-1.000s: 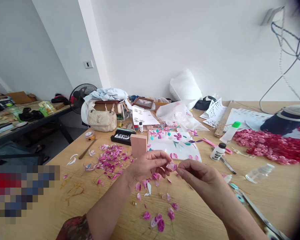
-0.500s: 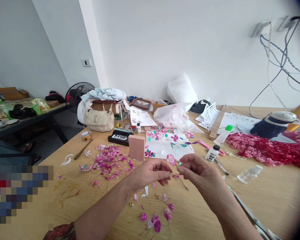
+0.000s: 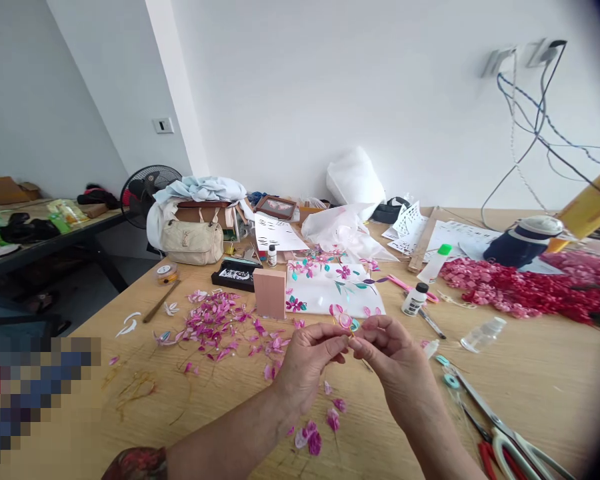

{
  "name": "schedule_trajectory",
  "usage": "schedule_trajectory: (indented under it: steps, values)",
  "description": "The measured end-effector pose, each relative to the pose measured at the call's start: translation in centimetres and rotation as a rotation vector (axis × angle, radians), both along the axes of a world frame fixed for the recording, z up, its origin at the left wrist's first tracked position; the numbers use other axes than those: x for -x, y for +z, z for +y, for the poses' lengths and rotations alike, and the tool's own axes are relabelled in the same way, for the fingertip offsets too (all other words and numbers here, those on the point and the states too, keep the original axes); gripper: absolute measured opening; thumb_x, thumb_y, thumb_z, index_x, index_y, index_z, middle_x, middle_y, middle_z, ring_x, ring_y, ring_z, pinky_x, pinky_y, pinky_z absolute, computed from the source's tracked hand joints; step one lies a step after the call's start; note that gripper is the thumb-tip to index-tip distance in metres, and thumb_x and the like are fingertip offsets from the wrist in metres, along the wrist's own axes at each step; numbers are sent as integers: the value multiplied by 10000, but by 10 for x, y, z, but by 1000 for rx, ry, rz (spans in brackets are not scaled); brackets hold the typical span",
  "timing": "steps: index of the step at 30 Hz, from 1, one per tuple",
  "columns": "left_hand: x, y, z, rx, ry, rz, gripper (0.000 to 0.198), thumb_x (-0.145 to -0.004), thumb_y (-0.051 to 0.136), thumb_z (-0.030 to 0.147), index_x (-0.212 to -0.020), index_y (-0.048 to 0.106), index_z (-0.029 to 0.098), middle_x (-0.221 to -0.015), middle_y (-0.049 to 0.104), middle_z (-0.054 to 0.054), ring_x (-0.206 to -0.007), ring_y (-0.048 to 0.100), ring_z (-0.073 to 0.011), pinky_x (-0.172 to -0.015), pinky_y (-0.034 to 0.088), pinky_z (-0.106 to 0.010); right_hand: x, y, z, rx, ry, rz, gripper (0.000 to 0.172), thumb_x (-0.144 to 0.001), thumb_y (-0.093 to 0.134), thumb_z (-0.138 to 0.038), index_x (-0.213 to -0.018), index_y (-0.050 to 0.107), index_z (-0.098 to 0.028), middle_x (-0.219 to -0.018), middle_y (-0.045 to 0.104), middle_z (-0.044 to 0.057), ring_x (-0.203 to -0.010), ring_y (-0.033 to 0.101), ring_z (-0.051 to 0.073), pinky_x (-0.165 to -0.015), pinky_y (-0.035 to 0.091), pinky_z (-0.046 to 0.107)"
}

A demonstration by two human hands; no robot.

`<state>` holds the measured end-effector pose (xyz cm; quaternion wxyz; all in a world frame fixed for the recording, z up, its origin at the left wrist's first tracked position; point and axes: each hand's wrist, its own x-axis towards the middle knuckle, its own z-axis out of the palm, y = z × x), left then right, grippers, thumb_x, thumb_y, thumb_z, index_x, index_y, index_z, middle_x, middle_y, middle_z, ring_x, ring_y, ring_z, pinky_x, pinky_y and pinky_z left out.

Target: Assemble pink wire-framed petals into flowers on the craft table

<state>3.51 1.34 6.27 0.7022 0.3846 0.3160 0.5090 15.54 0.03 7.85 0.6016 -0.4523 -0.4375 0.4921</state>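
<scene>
Pink petal (image 3: 345,321) was pinched between both hands, held up clear of the counter (image 3: 555,380), near frame centre. Left hand (image 3: 307,363): closed, thumb and forefinger nipping the petal's base from 9 o'clock. Right hand (image 3: 395,357): closed as well, fingertips on the same spot from 3 o'clock, other fingers curled in. Tips of the two hands were touching or as good as. Petal stuck out at 12 o'clock from the pinch. Any stem under it was too small to make out.

Around the hands:
- loose petals (image 3: 220,323), magenta, were scattered on the counter at 10 o'clock, near; a few more lay at 6 o'clock, just beside the left wrist.
- wooden block (image 3: 270,293) stood upright at 11 o'clock, just beside the left edge of the painted sheet (image 3: 330,297), which lay flat at 12 o'clock with pink and teal flowers on it.
- small white bottle (image 3: 414,300), black cap, stood upright at 1 o'clock, near the sheet's right edge.
- clear bottle (image 3: 483,335) lay on its side at 3 o'clock, well apart.
- scissors (image 3: 485,413) lay flat at 4 o'clock.
- red heap (image 3: 510,287) sat at 2 o'clock, far side; dark blue hat (image 3: 523,240) behind it.
- beige bag (image 3: 191,241) sat at 10 o'clock, far end, fan (image 3: 147,193) just beyond it; black tray (image 3: 235,275) lay between bag and block.
</scene>
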Motion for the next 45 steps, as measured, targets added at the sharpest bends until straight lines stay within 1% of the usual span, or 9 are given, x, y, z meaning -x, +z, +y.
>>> schedule_trajectory:
  steps: [5,10,14,22,28,31,34,38,45]
  values:
    - [-4,-3,-4,13,5,-8,151,-607,710,256,-701,667,146,-657,593,-6,-615,476,-86,-626,363,-223,2,-11,-5,-10,41,92,325,-622,729,-254,-784,449,-223,-538,615,-58,-520,548,113,-551,437,250]
    - [-4,-3,-7,17,-14,-25,126,-611,707,251,-641,644,146,-618,534,17,-599,433,-77,-621,343,-218,2,-13,-6,-8,49,95,311,-651,713,-214,-806,443,-223,-531,612,-78,-522,539,93,-544,412,217]
    - [-2,-3,-6,19,-23,-30,141,-602,712,251,-601,624,142,-595,491,24,-599,419,-81,-619,339,-221,2,-12,-6,22,72,93,327,-635,721,-222,-809,444,-227,-533,619,-81,-523,541,94,-551,410,214]
    - [0,-9,-4,-10,-103,-58,130,-641,681,243,-634,624,128,-616,502,5,-619,447,-97,-649,345,-251,3,-16,-7,63,58,64,374,-572,755,-268,-794,458,-215,-516,598,-58,-486,520,111,-508,399,235]
    - [2,-13,-4,-2,-69,-28,113,-637,682,221,-641,621,126,-614,517,-2,-612,457,-101,-640,345,-256,4,-22,-6,85,101,71,365,-567,755,-281,-780,465,-216,-516,590,-62,-500,507,105,-518,385,226]
    - [3,-12,-3,14,-44,-6,127,-634,681,236,-623,618,126,-601,526,-4,-604,459,-101,-631,348,-249,1,-23,-9,93,113,15,307,-597,729,-313,-764,495,-207,-558,580,-52,-524,490,105,-534,385,233]
    - [4,-10,-2,17,-9,40,122,-617,687,230,-603,623,127,-590,524,2,-594,443,-89,-605,340,-223,-6,-24,-14,102,56,-124,208,-664,661,-364,-697,556,-188,-580,533,-40,-567,462,111,-562,375,240]
    - [4,-11,0,19,7,84,123,-591,700,232,-615,638,128,-589,531,6,-568,426,-78,-574,330,-207,-15,-25,-19,156,-15,-221,210,-657,638,-383,-626,598,-179,-559,476,-36,-576,403,117,-553,341,242]
    - [-1,-17,-3,25,-49,107,94,-588,700,212,-638,651,149,-624,548,14,-569,428,-71,-580,333,-210,-11,-24,-21,224,91,-195,187,-630,639,-355,-655,625,-170,-589,514,-23,-567,411,119,-531,336,240]
